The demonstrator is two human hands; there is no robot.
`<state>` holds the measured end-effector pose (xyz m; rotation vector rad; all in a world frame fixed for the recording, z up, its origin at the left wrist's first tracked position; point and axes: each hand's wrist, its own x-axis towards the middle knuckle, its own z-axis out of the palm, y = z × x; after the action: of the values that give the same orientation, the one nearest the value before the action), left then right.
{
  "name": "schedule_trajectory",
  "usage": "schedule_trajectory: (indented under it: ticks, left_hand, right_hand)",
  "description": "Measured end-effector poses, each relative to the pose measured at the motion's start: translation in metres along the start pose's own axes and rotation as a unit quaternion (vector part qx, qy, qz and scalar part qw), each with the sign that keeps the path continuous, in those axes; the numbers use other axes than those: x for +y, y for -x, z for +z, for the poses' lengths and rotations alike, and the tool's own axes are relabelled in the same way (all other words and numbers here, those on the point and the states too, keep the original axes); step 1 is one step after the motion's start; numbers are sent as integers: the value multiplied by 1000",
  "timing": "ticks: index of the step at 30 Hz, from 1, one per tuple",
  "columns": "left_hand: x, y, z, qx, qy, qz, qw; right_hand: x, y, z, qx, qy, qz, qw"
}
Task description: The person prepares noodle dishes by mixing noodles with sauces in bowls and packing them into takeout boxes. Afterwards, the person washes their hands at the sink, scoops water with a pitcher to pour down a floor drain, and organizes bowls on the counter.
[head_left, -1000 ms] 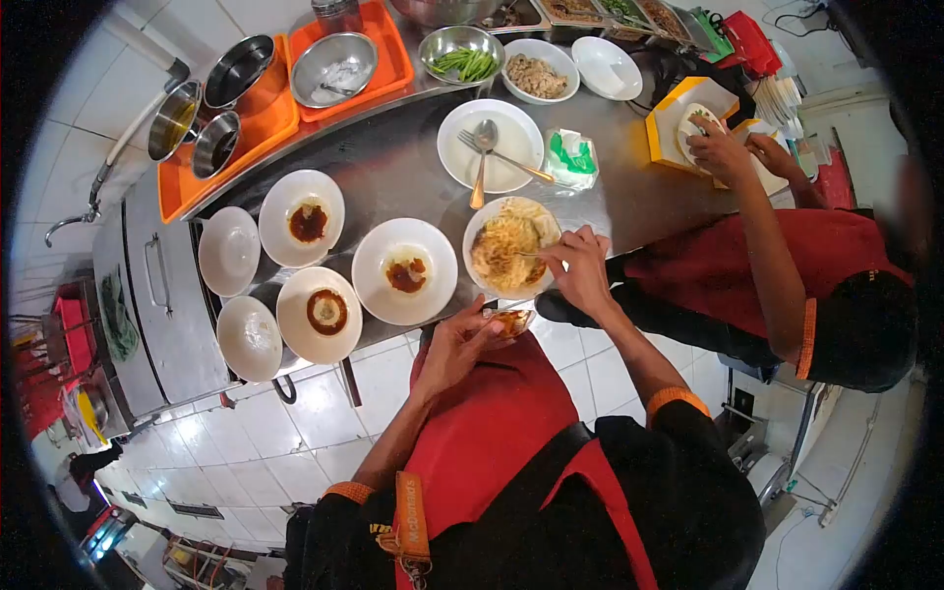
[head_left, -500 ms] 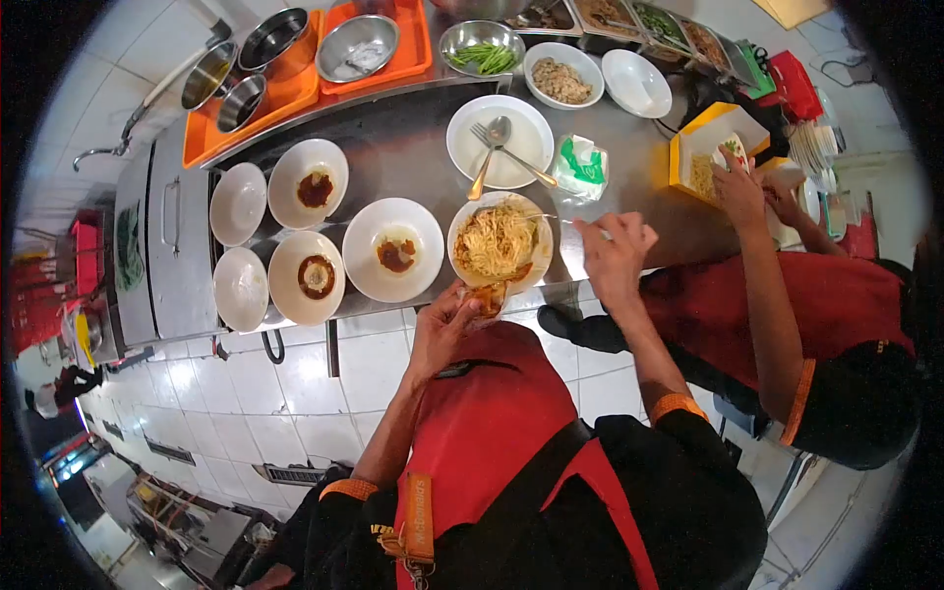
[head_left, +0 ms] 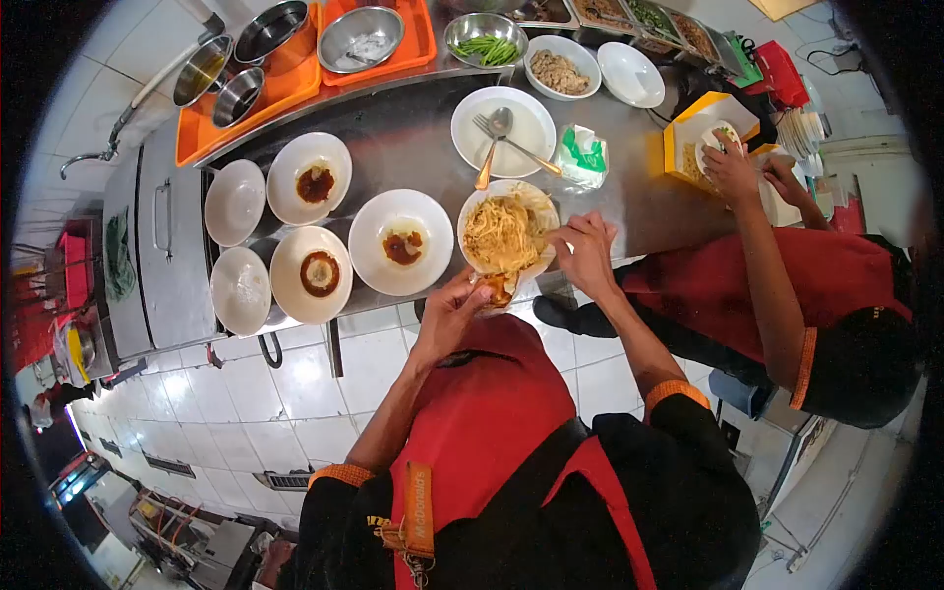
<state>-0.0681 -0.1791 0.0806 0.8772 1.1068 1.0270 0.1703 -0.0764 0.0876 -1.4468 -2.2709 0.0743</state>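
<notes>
My left hand (head_left: 454,313) is closed on a small clear plastic packet of brown sauce (head_left: 500,288), held at the near rim of a white bowl of noodles (head_left: 503,233). My right hand (head_left: 587,258) is at that bowl's right side, its fingers closed on the handle of a metal utensil (head_left: 539,240) whose end lies in the noodles; its exact kind is hard to see. Left of the noodles stands a white bowl with brown sauce (head_left: 401,244). Beyond them, a fork and a spoon (head_left: 501,122) lie crossed on a white plate (head_left: 474,106).
More white bowls (head_left: 311,274) stand at the left, some with dark sauce. A green-and-white packet (head_left: 582,157) lies by the plate. Orange trays (head_left: 211,141) with metal pots and a bowl of green vegetables (head_left: 486,41) line the back. At right, a co-worker (head_left: 747,305) handles a bowl over a yellow box (head_left: 678,138).
My right hand has moved left and down to the rim of the noodle bowl. The noodles have shifted within the bowl. My left hand still holds the sauce packet.
</notes>
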Motion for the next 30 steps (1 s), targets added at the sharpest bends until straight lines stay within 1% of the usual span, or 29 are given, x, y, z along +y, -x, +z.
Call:
schedule_trajectory:
  ticks: [1, 2, 3, 5, 6, 7, 9, 10, 11, 12, 13, 15, 16, 17, 19, 20, 21, 23, 24, 25, 26, 27, 28, 29, 30]
  left_hand:
    - [-3, -2, -2, -5, 0, -1, 1000]
    - [-6, -2, -3, -10, 0, -5, 1000]
    - [-7, -2, -5, -11, 0, -4, 1000]
    - [-9, -2, -6, -13, -39, 1, 999]
    - [-8, -1, -6, -16, -39, 2, 999]
    - [-6, -1, -6, -24, -31, -1, 999]
    - [-6, -4, -8, -32, -24, 0, 999]
    - [-10, -4, -9, -29, -39, 10, 999]
    - [-13, -3, -10, -27, -55, 18, 998]
    - [-13, 0, -10, -30, -55, 18, 998]
    - [-12, 0, -10, -31, -66, 28, 997]
    - [-11, -2, -11, -27, -75, 38, 996]
    - [-12, -1, -11, -25, -77, 35, 996]
    - [-13, -1, -11, -24, -80, 33, 996]
    - [-9, -1, -11, -26, -88, 28, 995]
    - [-8, -2, -10, -24, -94, 23, 995]
    - [-9, -2, -10, -25, -93, 25, 995]
    - [-9, -2, -11, -26, -77, 30, 996]
    - [-10, 0, -11, -25, -75, 29, 996]
    - [-9, -1, -9, -17, -76, 41, 996]
    - [-9, -1, -9, -10, -77, 52, 996]
    - [-12, -1, -10, -10, -78, 50, 996]
    - [-17, -3, -13, -18, -86, 39, 995]
    - [-20, -4, -14, -25, -93, 29, 995]
    - [-18, -4, -14, -27, -92, 28, 995]
  right_hand:
    - [0, -1, 7, -41, -95, 40, 994]
    - [4, 0, 2, -45, -164, 101, 980]
    - [3, -1, -7, -44, -162, 101, 981]
    - [-6, -5, -35, -15, -120, 43, 992]
    - [-10, -9, -47, -34, -41, -21, 998]
    - [-13, -12, -51, -32, -39, -20, 999]
    - [-21, -21, -53, 90, 94, -31, 991]
    - [-18, -18, -37, 91, 95, -32, 991]
    - [-10, -9, -9, 24, 40, -28, 998]
    - [-12, -8, 1, -42, -14, -24, 999]
    - [-7, -8, -1, -39, -12, -28, 999]
    - [-4, -6, -16, -16, -74, 49, 996]
    - [-14, -12, -32, 32, 11, 38, 999]
    - [-13, -11, -24, 33, 12, 38, 999]
    - [-14, -7, -3, -69, 76, -56, 993]
    - [-23, -5, 2, -65, -44, -22, 997]
    - [-21, -4, -1, -65, -42, -24, 997]
    - [-17, -6, -13, -48, -140, 72, 986]
    - [-23, -12, -31, -28, -57, 35, 997]
    - [-32, -23, -47, -28, -57, 33, 997]
    - [-41, -34, -61, -3, 5, -54, 999]
    - [-48, -39, -64, 21, 67, -137, 988]
    - [-49, -45, -57, 29, 101, -179, 978]
    - [-48, -49, -46, 29, 101, -177, 979]
    - [-44, -51, -32, -17, 132, -144, 981]
